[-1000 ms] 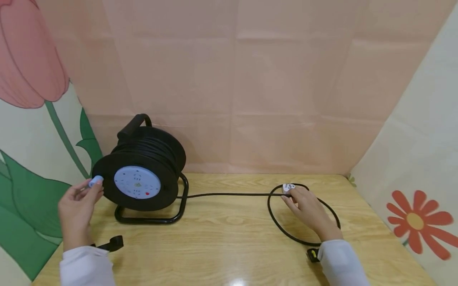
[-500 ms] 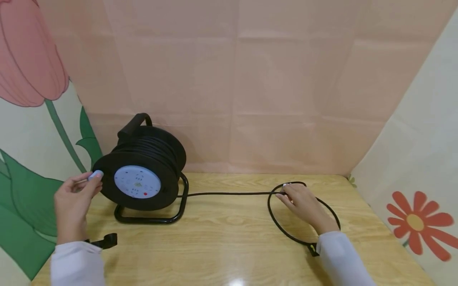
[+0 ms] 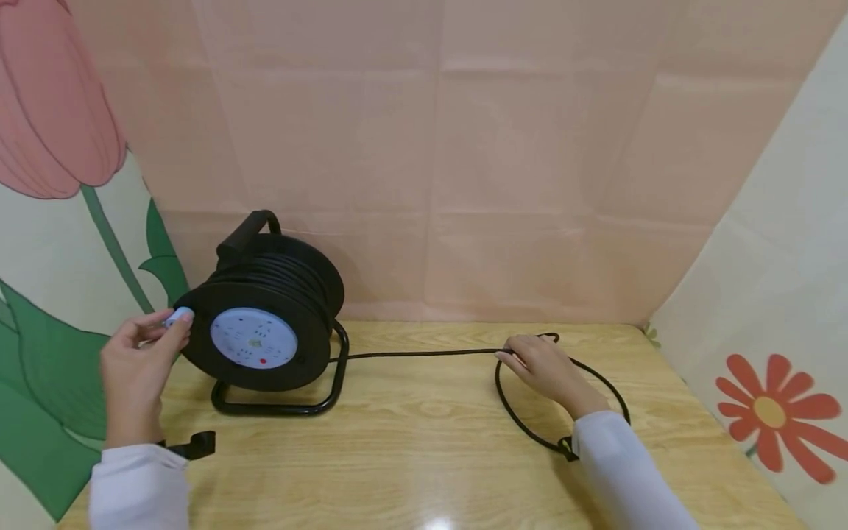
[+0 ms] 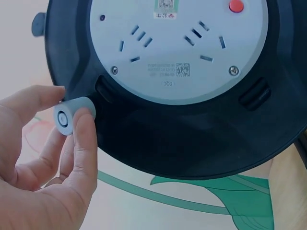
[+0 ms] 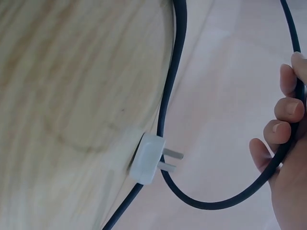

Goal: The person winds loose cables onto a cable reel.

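Note:
A black cable reel [image 3: 192,346] stands on its tube frame at the left of the table. On its front is a pale blue socket panel [image 3: 255,327] with a red button [image 4: 236,5]. My left hand [image 3: 135,375] pinches the pale blue crank knob [image 4: 79,114] at the reel's rim between thumb and fingers. A black cable [image 3: 411,354] runs from the reel to my right hand [image 3: 550,372], whose fingers curl round it. The white plug [image 5: 147,160] with metal pins shows against the cable in the right wrist view; the head view does not show it.
Beyond the right hand the cable lies in a loose loop [image 3: 511,416] on the wooden table [image 3: 397,456]. A pinkish backdrop [image 3: 464,184] rises behind the table, with flower-printed sheets on both sides. Each wrist wears a black strap mount [image 3: 199,445].
The crank knob has risen slightly with my left hand, and the reel has turned a little clockwise. My right hand has moved left, and the plug has gone out of sight in the head view.

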`<act>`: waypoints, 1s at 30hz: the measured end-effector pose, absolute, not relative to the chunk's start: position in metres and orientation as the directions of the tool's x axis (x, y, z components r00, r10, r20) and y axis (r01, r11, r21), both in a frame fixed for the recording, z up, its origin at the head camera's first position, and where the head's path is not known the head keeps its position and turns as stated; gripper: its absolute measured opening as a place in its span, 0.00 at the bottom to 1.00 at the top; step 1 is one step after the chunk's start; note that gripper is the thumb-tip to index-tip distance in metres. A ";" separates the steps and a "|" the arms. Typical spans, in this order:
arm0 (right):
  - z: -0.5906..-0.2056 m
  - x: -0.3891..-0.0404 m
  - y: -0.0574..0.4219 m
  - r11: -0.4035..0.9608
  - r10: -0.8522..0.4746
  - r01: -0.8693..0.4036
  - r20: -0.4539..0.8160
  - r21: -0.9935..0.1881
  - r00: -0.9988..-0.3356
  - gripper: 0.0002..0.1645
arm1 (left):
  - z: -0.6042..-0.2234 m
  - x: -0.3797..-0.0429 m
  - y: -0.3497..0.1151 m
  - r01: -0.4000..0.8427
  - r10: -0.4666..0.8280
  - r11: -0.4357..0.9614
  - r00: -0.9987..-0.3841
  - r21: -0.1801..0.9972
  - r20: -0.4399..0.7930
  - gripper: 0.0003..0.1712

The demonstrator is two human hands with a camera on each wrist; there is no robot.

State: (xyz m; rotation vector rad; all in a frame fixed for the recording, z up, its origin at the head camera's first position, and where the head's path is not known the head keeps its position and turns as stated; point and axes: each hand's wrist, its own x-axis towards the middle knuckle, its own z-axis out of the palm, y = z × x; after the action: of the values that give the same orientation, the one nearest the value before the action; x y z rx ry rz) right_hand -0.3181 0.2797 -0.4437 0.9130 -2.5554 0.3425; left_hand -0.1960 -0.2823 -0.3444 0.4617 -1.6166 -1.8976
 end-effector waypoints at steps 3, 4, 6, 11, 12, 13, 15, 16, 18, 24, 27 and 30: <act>-0.439 -0.321 0.273 0.753 -0.561 -0.653 0.436 -0.085 -0.704 0.06 | -0.342 -0.196 -0.280 0.216 -0.655 -0.032 -0.742 0.976 0.142 0.16; -0.438 -0.321 0.271 0.749 -0.567 -0.658 0.432 -0.083 -0.701 0.07 | -0.342 -0.196 -0.279 0.213 -0.662 0.001 -0.732 0.977 0.160 0.16; -0.436 -0.322 0.266 0.740 -0.584 -0.669 0.426 -0.070 -0.691 0.09 | -0.341 -0.195 -0.276 0.204 -0.675 0.060 -0.713 0.977 0.190 0.16; -0.432 -0.326 0.252 0.721 -0.625 -0.693 0.408 -0.027 -0.666 0.12 | -0.337 -0.197 -0.268 0.168 -0.679 0.249 -0.672 0.954 0.296 0.18; -0.431 -0.327 0.250 0.719 -0.628 -0.695 0.406 -0.023 -0.664 0.12 | -0.337 -0.198 -0.266 0.166 -0.672 0.290 -0.666 0.942 0.324 0.18; -0.430 -0.328 0.247 0.720 -0.630 -0.694 0.403 -0.018 -0.663 0.12 | -0.336 -0.199 -0.263 0.171 -0.664 0.325 -0.659 0.930 0.353 0.19; -0.429 -0.329 0.243 0.720 -0.631 -0.694 0.398 -0.019 -0.666 0.11 | -0.336 -0.201 -0.258 0.191 -0.644 0.374 -0.650 0.908 0.402 0.20; -0.428 -0.330 0.241 0.720 -0.633 -0.694 0.393 -0.018 -0.667 0.10 | -0.336 -0.201 -0.256 0.203 -0.636 0.396 -0.643 0.895 0.427 0.20; -0.427 -0.332 0.237 0.718 -0.637 -0.695 0.387 -0.014 -0.666 0.09 | -0.336 -0.202 -0.251 0.226 -0.624 0.416 -0.634 0.881 0.457 0.20; -0.425 -0.332 0.228 0.690 -0.671 -0.724 0.381 0.007 -0.636 0.08 | -0.334 -0.203 -0.240 0.266 -0.625 0.384 -0.630 0.884 0.461 0.19; -0.424 -0.333 0.224 0.677 -0.682 -0.736 0.391 0.017 -0.619 0.07 | -0.334 -0.204 -0.234 0.298 -0.627 0.378 -0.614 0.876 0.480 0.18; -0.423 -0.335 0.221 0.672 -0.686 -0.741 0.393 0.021 -0.612 0.05 | -0.334 -0.206 -0.230 0.322 -0.619 0.397 -0.597 0.859 0.510 0.17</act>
State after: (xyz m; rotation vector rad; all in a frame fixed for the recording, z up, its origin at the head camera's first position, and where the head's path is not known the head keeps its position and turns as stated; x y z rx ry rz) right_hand -0.3352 0.2209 -0.4231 1.1219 -2.5179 0.2029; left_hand -0.2055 -0.2298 -0.3338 0.2594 -1.7726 -1.3413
